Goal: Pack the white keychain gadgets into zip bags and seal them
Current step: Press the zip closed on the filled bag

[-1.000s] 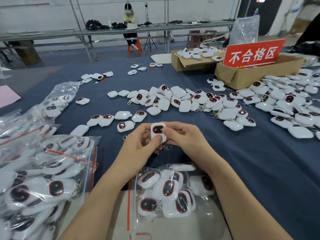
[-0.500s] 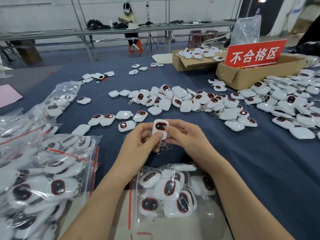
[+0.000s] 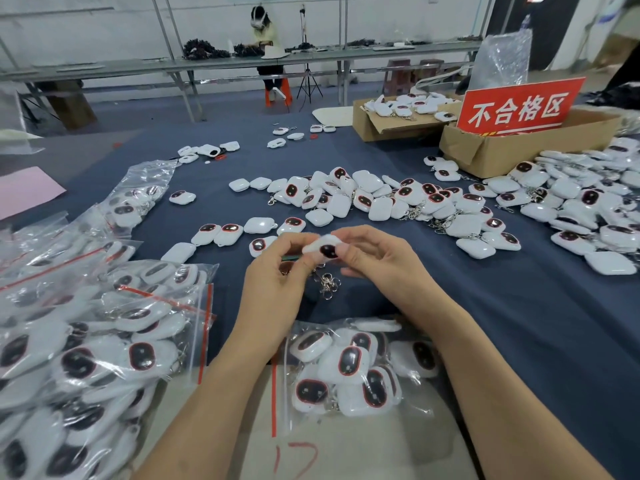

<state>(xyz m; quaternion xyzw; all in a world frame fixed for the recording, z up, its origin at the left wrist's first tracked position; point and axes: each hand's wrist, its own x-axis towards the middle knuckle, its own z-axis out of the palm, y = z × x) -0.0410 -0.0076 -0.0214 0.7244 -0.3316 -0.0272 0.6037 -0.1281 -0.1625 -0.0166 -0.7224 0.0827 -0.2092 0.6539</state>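
Observation:
One white keychain gadget (image 3: 323, 247) with a dark red-rimmed window is pinched between my left hand (image 3: 277, 275) and my right hand (image 3: 375, 259), blurred and tilted above the blue cloth. Its metal clasp (image 3: 327, 284) dangles below. Just under my wrists lies a zip bag (image 3: 349, 372) with several gadgets inside, its red-lined mouth toward the left. Loose gadgets (image 3: 381, 199) are heaped across the middle of the table.
Filled zip bags (image 3: 90, 341) pile up at the left. A bigger heap of gadgets (image 3: 588, 209) covers the right side. Two cardboard boxes (image 3: 485, 150) stand at the back right, one with a red sign (image 3: 519, 107). A person sits far behind.
The gadget has been turned from upright and face-on to tilted sideways between my fingers; both hands have risen slightly, and the clasp now hangs free below.

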